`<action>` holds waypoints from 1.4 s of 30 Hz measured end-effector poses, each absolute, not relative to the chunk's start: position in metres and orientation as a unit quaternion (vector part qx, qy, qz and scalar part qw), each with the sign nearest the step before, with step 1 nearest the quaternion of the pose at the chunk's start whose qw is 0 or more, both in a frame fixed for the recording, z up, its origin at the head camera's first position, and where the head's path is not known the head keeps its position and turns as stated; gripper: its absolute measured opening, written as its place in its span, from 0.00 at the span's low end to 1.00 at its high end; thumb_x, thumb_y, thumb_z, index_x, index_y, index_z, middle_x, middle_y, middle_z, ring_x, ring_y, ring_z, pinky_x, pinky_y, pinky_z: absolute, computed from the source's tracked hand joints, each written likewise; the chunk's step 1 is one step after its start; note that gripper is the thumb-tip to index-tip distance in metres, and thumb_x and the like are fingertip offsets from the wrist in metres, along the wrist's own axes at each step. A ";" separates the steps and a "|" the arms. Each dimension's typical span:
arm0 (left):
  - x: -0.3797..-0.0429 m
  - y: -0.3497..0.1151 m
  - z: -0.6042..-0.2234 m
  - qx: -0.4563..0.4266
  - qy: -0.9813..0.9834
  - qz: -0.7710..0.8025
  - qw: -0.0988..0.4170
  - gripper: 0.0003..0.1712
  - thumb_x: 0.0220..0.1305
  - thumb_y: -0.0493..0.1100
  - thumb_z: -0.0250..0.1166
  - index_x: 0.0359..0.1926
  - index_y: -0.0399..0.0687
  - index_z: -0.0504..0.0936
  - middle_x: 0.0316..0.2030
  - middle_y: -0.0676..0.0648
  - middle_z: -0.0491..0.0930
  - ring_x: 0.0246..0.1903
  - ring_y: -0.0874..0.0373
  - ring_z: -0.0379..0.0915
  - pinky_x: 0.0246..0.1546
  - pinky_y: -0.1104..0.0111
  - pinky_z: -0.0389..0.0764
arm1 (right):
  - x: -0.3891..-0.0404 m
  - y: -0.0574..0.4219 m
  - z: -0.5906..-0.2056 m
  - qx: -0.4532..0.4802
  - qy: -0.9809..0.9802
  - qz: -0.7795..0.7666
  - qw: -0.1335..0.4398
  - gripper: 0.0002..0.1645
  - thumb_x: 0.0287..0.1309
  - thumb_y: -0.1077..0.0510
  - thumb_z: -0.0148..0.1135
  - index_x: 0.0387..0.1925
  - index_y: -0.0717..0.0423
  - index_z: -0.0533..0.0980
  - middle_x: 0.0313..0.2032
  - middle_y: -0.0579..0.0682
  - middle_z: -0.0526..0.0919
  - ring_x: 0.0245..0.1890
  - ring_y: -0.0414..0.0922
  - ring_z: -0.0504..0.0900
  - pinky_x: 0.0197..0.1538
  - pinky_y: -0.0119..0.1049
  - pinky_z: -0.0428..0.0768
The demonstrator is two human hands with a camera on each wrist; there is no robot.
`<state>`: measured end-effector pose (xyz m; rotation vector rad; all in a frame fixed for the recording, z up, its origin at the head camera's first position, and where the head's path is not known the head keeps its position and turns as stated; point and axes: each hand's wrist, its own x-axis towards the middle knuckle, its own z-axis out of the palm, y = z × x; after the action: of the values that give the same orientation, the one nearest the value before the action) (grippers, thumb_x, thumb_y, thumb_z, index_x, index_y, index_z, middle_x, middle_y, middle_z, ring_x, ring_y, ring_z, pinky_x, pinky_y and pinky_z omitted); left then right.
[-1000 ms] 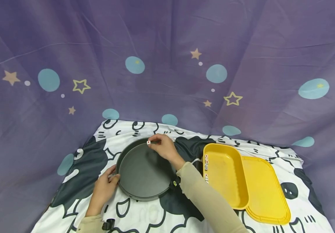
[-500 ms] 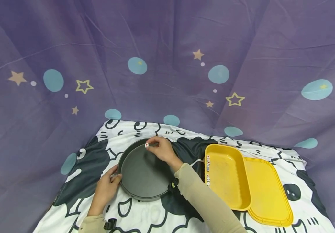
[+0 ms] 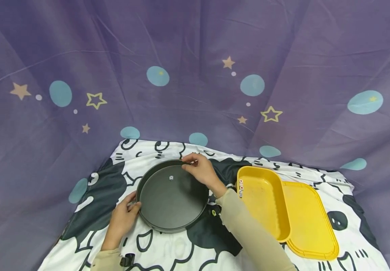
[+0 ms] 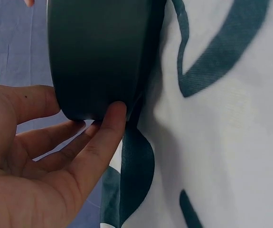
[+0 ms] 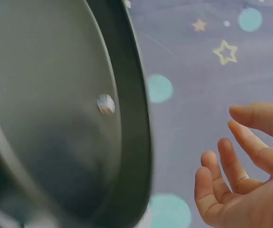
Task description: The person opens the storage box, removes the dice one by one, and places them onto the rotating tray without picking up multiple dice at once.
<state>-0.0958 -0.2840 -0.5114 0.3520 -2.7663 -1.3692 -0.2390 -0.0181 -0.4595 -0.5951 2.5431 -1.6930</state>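
Note:
A single small white die lies on the floor of a round dark grey baking pan, toward its far side. In the right wrist view the die is near the pan's inner wall. My left hand holds the pan's left edge; in the left wrist view the thumb is at the rim and the fingers reach along the outer wall. My right hand is over the far right rim, nothing between its fingers. The right wrist view shows this hand apart from the pan, fingers loosely bent.
A yellow plastic box stands right of the pan, several dice lined along its left edge. My right forearm covers its near left corner. A flat yellow lid lies beside it. Patterned cloth lies under everything; a purple curtain hangs behind.
The die that my right hand pinched over the pan now lies in it. My right hand has let go and moved right, toward the far rim. The left hand keeps its hold.

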 end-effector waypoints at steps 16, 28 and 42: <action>-0.095 -0.284 -0.506 0.122 -0.887 -0.446 0.003 0.29 0.73 0.39 0.59 0.71 0.38 0.67 0.64 0.34 0.72 0.56 0.47 0.78 0.53 0.58 0.80 | -0.239 0.118 -0.462 -0.090 0.815 -0.572 -0.028 0.13 0.64 0.59 0.68 0.47 0.61 0.83 0.43 0.57 0.84 0.40 0.52 0.81 0.42 0.32 0.80; -0.096 -0.285 -0.508 0.125 -0.885 -0.448 -0.005 0.29 0.73 0.39 0.58 0.72 0.38 0.66 0.64 0.34 0.73 0.54 0.49 0.78 0.45 0.73 0.79 | -0.233 0.163 -0.499 -0.034 0.821 -0.570 -0.032 0.12 0.64 0.71 0.60 0.48 0.71 0.80 0.44 0.66 0.83 0.40 0.53 0.81 0.39 0.25 0.78; -0.097 -0.282 -0.506 0.123 -0.879 -0.461 -0.003 0.29 0.73 0.38 0.59 0.71 0.36 0.66 0.63 0.33 0.72 0.53 0.48 0.79 0.44 0.71 0.83 | -0.242 0.179 -0.538 -0.019 0.857 -0.515 0.021 0.11 0.59 0.73 0.64 0.44 0.71 0.81 0.39 0.62 0.85 0.36 0.46 0.79 0.34 0.28 0.75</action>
<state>-0.0970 -0.2824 -0.5064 0.3862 -2.7653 -1.4513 -0.2420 0.1790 -0.5383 -0.0582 2.6566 -1.5959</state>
